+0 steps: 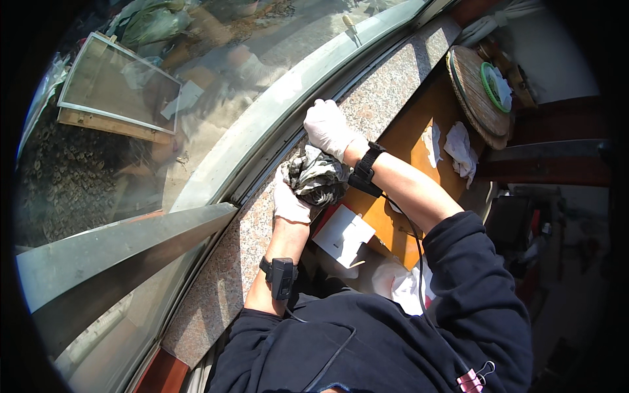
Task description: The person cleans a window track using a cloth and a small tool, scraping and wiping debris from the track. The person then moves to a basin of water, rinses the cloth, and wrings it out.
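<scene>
A crumpled grey-and-black patterned cloth (pixel 317 174) is bunched over the speckled stone windowsill (pixel 216 294). My left hand (pixel 291 201), in a white glove, grips this bunch from its lower left side. Beside the metal window track (pixel 268 172), my right hand (pixel 327 126), also gloved, is curled into a fist. The cloth runs up to the underside of that fist, and the curled fingers hide what lies inside. The sliding window's metal frame (pixel 128 240) rises at the left from the track.
Right of the sill, a brown wooden table (pixel 403 142) holds crumpled white tissues (pixel 461 150). A white box (pixel 344 236) lies near its corner, by a white plastic bag (pixel 410 290). A round woven lid (pixel 471 88) carries a green-rimmed basket (pixel 495 87). Outside the glass leans a framed screen (pixel 123 83).
</scene>
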